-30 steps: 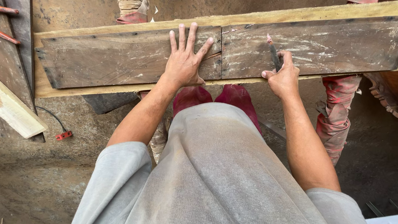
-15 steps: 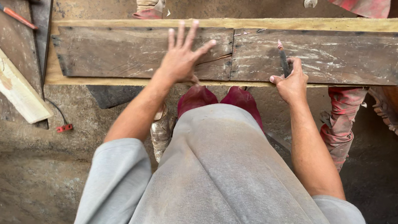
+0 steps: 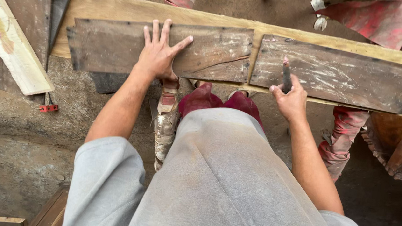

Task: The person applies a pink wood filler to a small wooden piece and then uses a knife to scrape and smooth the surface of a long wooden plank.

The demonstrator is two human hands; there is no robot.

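Two dark boards [image 3: 167,49] lie on one pale plank [image 3: 123,9]; left hand [image 3: 160,53] at 11 o'clock, fingers spread wide, flat; right hand [image 3: 289,96] at 1 o'clock grips one pencil-like tool [image 3: 286,74]

Grey short-sleeved shirt [image 3: 214,187], bare forearms, seemingly dark red shoes [image 3: 221,102]

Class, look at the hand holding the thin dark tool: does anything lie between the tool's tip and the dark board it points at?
Nothing visible does. The right hand grips the thin dark tool, whose tip sits over the right dark board with bare wood around it. The left hand lies flat on the left dark board, clear of the tool.
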